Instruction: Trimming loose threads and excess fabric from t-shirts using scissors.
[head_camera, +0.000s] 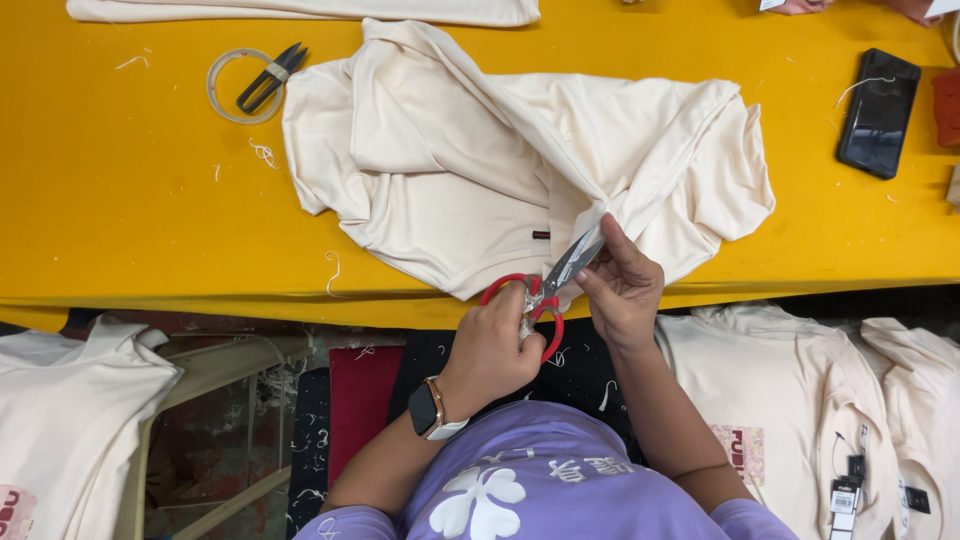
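I see my left hand (495, 345) closed through the red handles of a pair of scissors (548, 288), blades pointing toward one o'clock at the near edge of the yellow table (120, 230). My right hand (622, 285) pinches the hem of the cream garment (480, 160) just beside the blade tips, fingers closed on the cloth. The garment lies crumpled across the middle of the table, its lower edge hanging toward me. At ten o'clock sit small black thread snips (270, 78) on a clear tape ring (240, 86). At two o'clock lies a black phone (878, 112). Folded cream shirts (790, 400) are stacked below the table at four o'clock.
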